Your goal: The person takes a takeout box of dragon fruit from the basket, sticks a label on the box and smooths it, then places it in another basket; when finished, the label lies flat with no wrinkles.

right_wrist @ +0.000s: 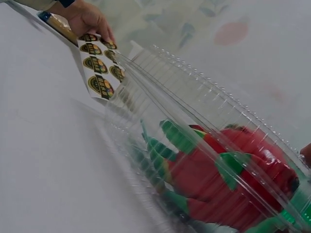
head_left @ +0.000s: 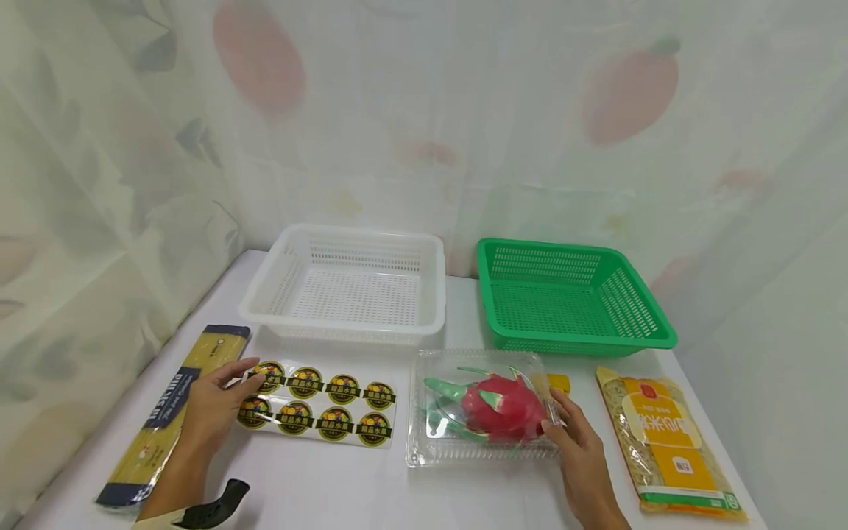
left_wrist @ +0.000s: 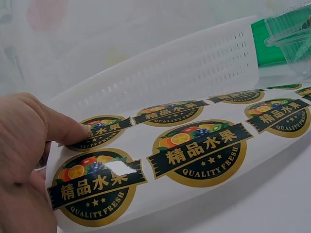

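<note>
My left hand (head_left: 210,405) pinches the left end of a white sheet of round fruit stickers (head_left: 318,403). In the left wrist view the thumb (left_wrist: 63,126) lies over a corner sticker, and the sheet bows up off the table. A clear plastic clamshell box (head_left: 424,442), lid down, stands right of the sheet. Inside it lies a red dragon fruit (head_left: 506,405) with green leaf tips. My right hand (head_left: 579,449) grips the box by its right side, thumb at the front corner and fingers behind. The right wrist view shows only a fingertip (right_wrist: 306,151) of it.
Behind stand a white basket (head_left: 354,330) and a green basket (head_left: 583,342). A pack of noodles (head_left: 165,405) lies by the left forearm, and a yellow noodle bag (head_left: 672,442) lies at the right. A small yellow object (head_left: 559,382) is partly hidden behind the box.
</note>
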### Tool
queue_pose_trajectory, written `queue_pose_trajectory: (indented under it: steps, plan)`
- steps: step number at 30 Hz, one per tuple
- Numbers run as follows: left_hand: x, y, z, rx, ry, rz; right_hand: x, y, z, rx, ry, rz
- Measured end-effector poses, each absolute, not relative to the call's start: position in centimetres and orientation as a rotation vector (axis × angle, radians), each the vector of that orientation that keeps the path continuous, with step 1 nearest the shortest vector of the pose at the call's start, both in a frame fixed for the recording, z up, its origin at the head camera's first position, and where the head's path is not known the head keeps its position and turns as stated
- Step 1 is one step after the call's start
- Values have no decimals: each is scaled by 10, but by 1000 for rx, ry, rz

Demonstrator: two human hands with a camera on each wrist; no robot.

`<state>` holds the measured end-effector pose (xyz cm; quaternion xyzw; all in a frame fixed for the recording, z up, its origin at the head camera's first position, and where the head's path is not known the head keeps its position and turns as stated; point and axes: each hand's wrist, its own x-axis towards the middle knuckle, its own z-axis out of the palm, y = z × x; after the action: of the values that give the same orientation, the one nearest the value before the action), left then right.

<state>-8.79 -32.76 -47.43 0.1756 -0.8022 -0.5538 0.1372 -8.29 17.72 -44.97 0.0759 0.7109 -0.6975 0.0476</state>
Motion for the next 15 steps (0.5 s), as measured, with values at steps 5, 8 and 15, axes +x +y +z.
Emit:
queue_pose_trajectory:
  steps: [5, 8, 15]
  plan:
    - [-87, -327, -471, 526, -2310, -1651, -83, 183, -445, 193, 2252, -2085]
    - [-86, -327, -468, 533, -2322, -1638, -84, 188, -439, 180, 2368, -2016]
    - [-85, -325, -461, 548, -2311, -1584, -87, 192, -418, 118, 2553, -1962]
